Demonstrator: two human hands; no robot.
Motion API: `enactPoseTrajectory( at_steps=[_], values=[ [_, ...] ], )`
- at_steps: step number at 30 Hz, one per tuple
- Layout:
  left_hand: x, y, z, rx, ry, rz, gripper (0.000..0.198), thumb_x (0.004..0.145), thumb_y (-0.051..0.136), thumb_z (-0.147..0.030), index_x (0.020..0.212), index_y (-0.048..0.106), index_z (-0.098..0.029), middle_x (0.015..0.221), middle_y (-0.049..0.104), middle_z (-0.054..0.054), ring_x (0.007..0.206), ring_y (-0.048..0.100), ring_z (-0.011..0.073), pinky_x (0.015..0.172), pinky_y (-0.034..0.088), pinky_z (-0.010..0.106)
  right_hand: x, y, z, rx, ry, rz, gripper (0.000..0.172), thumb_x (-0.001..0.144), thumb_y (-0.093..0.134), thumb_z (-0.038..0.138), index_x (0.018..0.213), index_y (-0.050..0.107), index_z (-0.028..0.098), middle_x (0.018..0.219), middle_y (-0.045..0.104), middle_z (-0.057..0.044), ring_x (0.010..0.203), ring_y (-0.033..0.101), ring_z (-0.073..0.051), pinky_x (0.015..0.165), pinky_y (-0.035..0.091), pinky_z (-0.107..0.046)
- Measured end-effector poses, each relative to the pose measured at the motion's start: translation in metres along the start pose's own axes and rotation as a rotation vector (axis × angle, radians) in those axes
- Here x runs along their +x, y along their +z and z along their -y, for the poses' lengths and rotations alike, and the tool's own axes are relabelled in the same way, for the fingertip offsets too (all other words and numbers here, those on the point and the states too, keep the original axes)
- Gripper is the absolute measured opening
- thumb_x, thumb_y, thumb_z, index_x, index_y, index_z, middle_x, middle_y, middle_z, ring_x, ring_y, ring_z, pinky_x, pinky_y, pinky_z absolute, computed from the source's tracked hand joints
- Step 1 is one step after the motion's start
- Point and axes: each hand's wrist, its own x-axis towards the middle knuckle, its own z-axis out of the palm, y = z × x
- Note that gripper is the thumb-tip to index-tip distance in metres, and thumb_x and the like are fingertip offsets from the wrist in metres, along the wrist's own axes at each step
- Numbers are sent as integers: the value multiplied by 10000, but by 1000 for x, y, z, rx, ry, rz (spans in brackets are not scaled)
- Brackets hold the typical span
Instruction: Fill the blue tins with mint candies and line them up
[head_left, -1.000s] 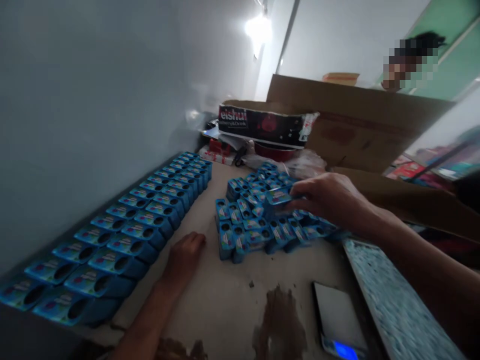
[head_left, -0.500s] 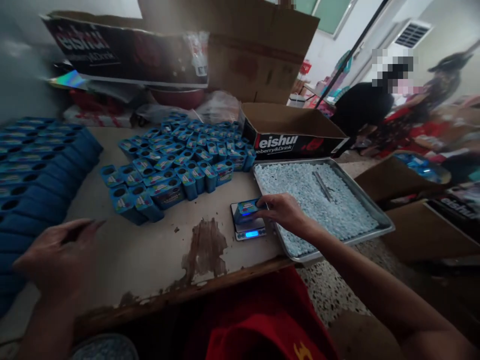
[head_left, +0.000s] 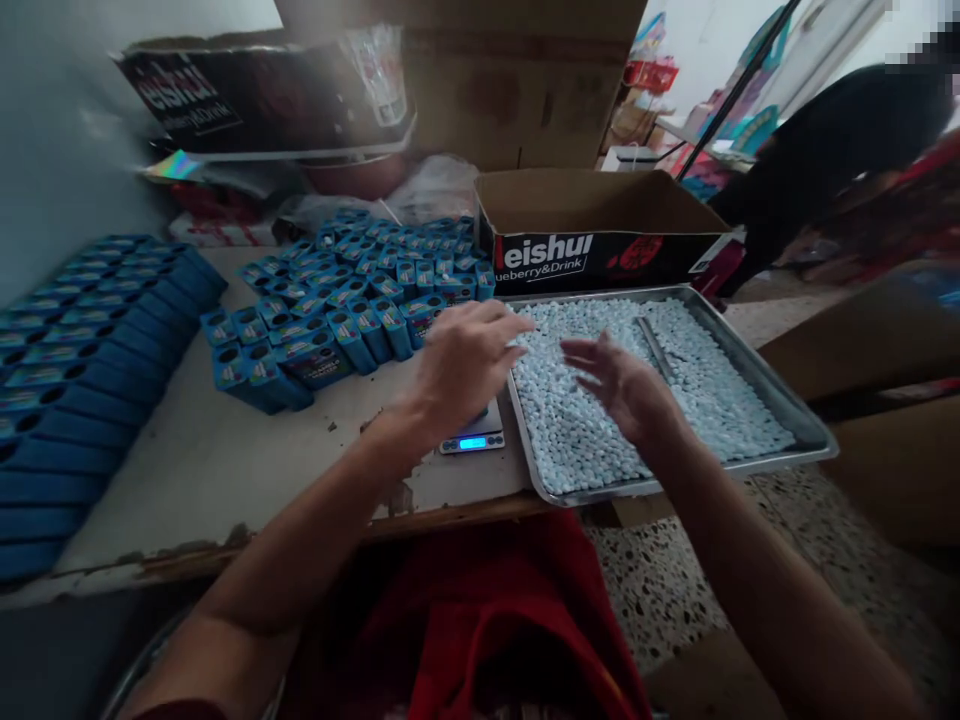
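My left hand (head_left: pixel 469 355) hovers above a small digital scale (head_left: pixel 472 443) with a lit blue display. Its thumb and forefinger point right and are apart, with nothing visible between them. The hand hides most of the scale's plate; a bit of blue shows under it. My right hand (head_left: pixel 619 385), slightly blurred, is open with fingers spread over a metal tray (head_left: pixel 814 445). Small pale blue and white pellets (head_left: pixel 577 450) fill the tray, and a metal tool like tweezers (head_left: pixel 655 350) lies on them.
Several small blue boxes with round holes (head_left: pixel 319 360) stand grouped on the worn table (head_left: pixel 360 410). More blue boxes stand in rows (head_left: pixel 82 410) on the left. An open cardboard box (head_left: pixel 622 265) sits behind the tray. A person in dark clothing (head_left: pixel 832 150) bends at the right.
My left hand has swung from the far left to over the scale. My right hand has let go of the blue box on the scale and moved right over the tray. The view has shifted.
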Motion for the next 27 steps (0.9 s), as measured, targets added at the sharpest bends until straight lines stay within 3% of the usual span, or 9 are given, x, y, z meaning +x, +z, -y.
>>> enactPoseTrajectory(
  at_steps=[3, 7, 10, 13, 16, 18, 20, 24, 27],
  values=[
    [-37, -31, 24, 101, -129, -150, 110, 949, 776, -238, 1049, 810, -204, 1036, 790, 33, 1010, 721, 222, 968, 540, 381, -5, -27, -42, -477, -131, -104, 407, 1022, 568, 520, 1247, 763, 242, 1443, 672, -151, 1365, 593, -375, 1118, 474, -567],
    [-92, -60, 46, 130, -355, -226, 92, 943, 772, -277, 945, 806, -191, 955, 793, 22, 933, 733, 192, 935, 556, 332, -14, -17, -65, -763, -284, 220, 502, 940, 714, 391, 1424, 679, 261, 1414, 680, -148, 1283, 619, -365, 1060, 506, -522],
    [-126, -55, 49, 85, -546, -223, 119, 935, 754, -294, 970, 807, -193, 979, 803, 28, 930, 747, 190, 944, 565, 310, -12, 10, -63, -951, -337, 270, 606, 897, 693, 257, 1495, 602, 221, 1495, 601, -193, 1298, 575, -399, 1021, 496, -498],
    [-149, -40, 44, 55, -642, -165, 163, 929, 734, -325, 1005, 806, -201, 1004, 809, 43, 947, 751, 205, 949, 575, 311, 2, 21, -61, -1003, -343, 255, 380, 901, 630, 218, 1273, 682, 164, 1247, 691, -192, 1097, 630, -348, 890, 488, -417],
    [-158, -32, 36, 26, -649, -104, 171, 924, 723, -340, 1005, 804, -213, 1038, 813, 46, 988, 752, 219, 983, 573, 322, 17, 7, -63, -817, -271, 371, 168, 883, 618, 198, 1035, 686, 193, 957, 710, -88, 802, 616, -229, 712, 433, -332],
    [-159, -31, 33, 10, -659, -87, 192, 923, 711, -350, 1031, 803, -221, 1065, 813, 44, 1017, 753, 224, 1010, 566, 327, 22, -8, -68, -545, -146, 398, 97, 885, 641, 255, 964, 677, 211, 821, 673, -25, 691, 568, -178, 639, 394, -296],
    [-159, -31, 32, -24, -686, -69, 237, 916, 702, -353, 1091, 798, -225, 1076, 811, 42, 1021, 756, 227, 1016, 567, 335, 24, -20, -75, -174, 35, 338, 168, 891, 679, 372, 926, 685, 208, 755, 633, -6, 648, 539, -152, 594, 379, -271],
    [-156, -21, 36, -136, -739, -17, 484, 846, 778, -378, 1305, 730, -233, 1139, 793, 54, 1070, 744, 247, 1058, 554, 382, 20, -27, -85, 458, 357, 196, 341, 799, 821, 460, 992, 730, 193, 838, 690, -36, 630, 538, -113, 559, 394, -235],
    [-148, -2, 38, -238, -785, -14, 775, 746, 887, -423, 1449, 624, -232, 1297, 743, 93, 1149, 707, 280, 1037, 562, 410, 16, -26, -82, 353, 284, 164, 399, 815, 848, 534, 1056, 768, 226, 954, 761, -71, 728, 634, -158, 632, 480, -272]
  ],
)
